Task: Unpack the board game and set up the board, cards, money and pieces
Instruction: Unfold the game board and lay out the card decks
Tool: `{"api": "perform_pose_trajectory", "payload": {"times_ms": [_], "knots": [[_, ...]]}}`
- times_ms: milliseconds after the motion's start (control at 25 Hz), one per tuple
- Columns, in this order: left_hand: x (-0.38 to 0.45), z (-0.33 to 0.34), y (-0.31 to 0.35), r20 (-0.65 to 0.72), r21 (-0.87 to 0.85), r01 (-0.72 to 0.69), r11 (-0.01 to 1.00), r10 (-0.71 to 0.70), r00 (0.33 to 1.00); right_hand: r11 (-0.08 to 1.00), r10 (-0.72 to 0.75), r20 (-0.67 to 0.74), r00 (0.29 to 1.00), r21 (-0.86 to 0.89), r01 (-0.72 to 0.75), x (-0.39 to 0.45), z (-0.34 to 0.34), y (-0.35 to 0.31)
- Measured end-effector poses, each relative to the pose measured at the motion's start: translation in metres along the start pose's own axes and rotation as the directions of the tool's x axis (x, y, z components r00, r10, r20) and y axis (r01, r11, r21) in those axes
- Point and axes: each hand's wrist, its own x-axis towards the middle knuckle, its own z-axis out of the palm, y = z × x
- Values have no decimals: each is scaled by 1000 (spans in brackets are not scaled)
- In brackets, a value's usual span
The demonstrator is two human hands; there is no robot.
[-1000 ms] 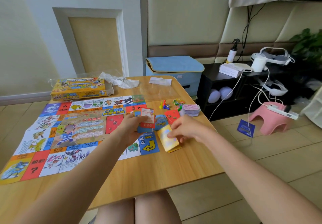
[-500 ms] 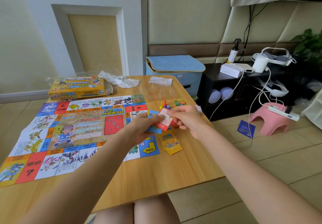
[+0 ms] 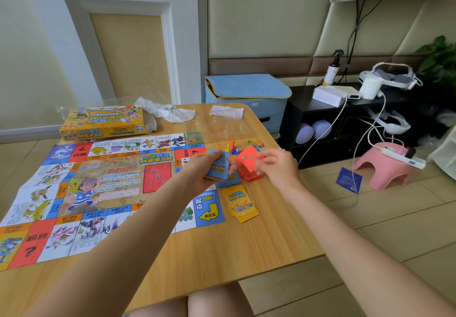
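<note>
The game board [image 3: 81,193] lies unfolded on the left of the wooden table [image 3: 222,255]. My left hand [image 3: 204,168] grips a small deck of blue-backed cards [image 3: 219,168] above the board's right edge. My right hand [image 3: 276,166] pinches a red card [image 3: 246,161] just over a pile of red cards [image 3: 249,177]. A yellow card stack [image 3: 240,203] lies nearer me. Coloured pawns [image 3: 230,147], a die and small plastic pieces [image 3: 254,142] sit behind my hands. The yellow game box [image 3: 103,121] rests at the table's far left.
Crumpled wrapping [image 3: 167,111] and a clear packet [image 3: 227,111] lie at the table's far edge. Right of the table stand a blue storage box [image 3: 246,99], a black shelf [image 3: 320,124] with headsets and cables, and a pink stool [image 3: 385,166].
My right hand left the yellow stack, took a red card from the deck in my left hand and carried it right, over the red pile. The left hand's deck now shows a blue card.
</note>
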Motion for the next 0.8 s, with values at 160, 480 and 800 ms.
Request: {"api": "perform_pose_trajectory", "payload": {"times_ms": [160, 480, 800], "knots": [[4, 0, -3, -24, 0, 5, 1000, -5, 1000, 986, -23, 4, 1000, -163, 23, 3, 11, 16], [1, -5, -5, 95, -159, 121, 980, -107, 990, 907, -58, 81, 995, -413, 86, 5, 6, -2], [-13, -11, 1, 89, 35, -71, 997, 67, 994, 987, 127, 285, 950, 62, -150, -8, 22, -38]]}}
